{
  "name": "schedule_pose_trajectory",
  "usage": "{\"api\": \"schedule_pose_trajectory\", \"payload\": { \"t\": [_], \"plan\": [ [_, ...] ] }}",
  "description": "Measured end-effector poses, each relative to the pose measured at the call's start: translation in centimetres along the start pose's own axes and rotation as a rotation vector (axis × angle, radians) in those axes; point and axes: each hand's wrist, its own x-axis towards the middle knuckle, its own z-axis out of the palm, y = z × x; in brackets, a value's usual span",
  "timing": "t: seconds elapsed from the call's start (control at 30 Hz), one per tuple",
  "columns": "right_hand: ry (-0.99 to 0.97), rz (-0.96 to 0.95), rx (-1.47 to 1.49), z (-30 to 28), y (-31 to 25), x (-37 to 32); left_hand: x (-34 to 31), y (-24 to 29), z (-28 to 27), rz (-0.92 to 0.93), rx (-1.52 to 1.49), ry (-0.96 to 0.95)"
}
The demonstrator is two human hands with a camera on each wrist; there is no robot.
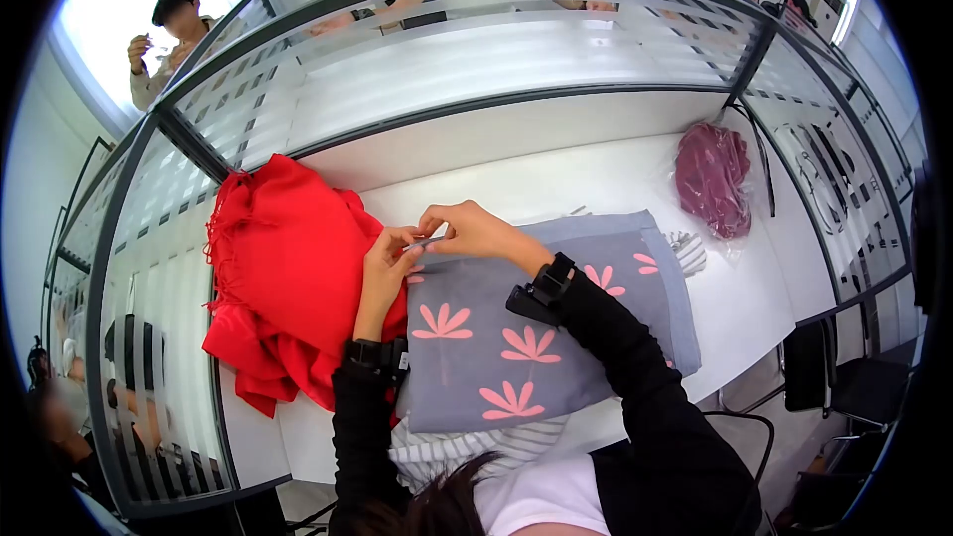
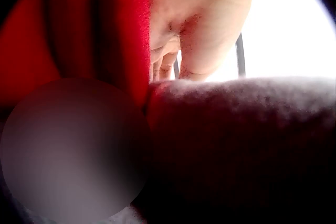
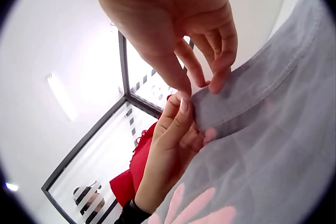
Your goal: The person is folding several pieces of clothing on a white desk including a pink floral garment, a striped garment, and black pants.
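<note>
A grey cloth (image 1: 556,328) with a pink leaf print lies folded in a broad rectangle before the person. At its far left corner the left hand (image 1: 389,266) pinches the cloth between thumb and fingers. The right hand (image 1: 478,234) meets it there, thumb and fingers on the hemmed edge (image 3: 247,90), seen close in the right wrist view. Both hands' fingertips come together at this corner. Left of the left hand is a heaped red fringed cloth (image 1: 293,278); red fabric (image 2: 121,29) also fills much of the left wrist view, beside the left hand (image 2: 205,19).
A striped cloth (image 1: 476,452) shows under the grey one at the near edge. At the back right of the white table (image 1: 745,308) lies a maroon item in a clear plastic bag (image 1: 713,179). Framed partitions (image 1: 457,99) surround the table; people are beyond them.
</note>
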Motion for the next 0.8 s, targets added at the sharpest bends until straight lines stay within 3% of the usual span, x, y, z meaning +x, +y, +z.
{"api": "schedule_pose_trajectory", "payload": {
  "t": [0.1,0.2,0.33,0.8],
  "plan": [
    [-0.006,0.007,-0.066,0.4,0.8,0.2,0.1,-0.9,-0.4,0.005,-0.003,-0.008],
    [-0.044,-0.026,-0.064,0.9,1.9,0.0,0.0,-0.6,-0.3,-0.155,0.053,0.041],
    [-0.081,0.071,0.077,0.9,1.6,0.0,-0.2,-1.7,-0.4,-0.136,0.083,0.100],
    [-0.058,-0.096,0.002,0.7,1.8,0.3,-0.6,-1.0,0.2,-0.148,-0.009,0.170]
  ]
}}
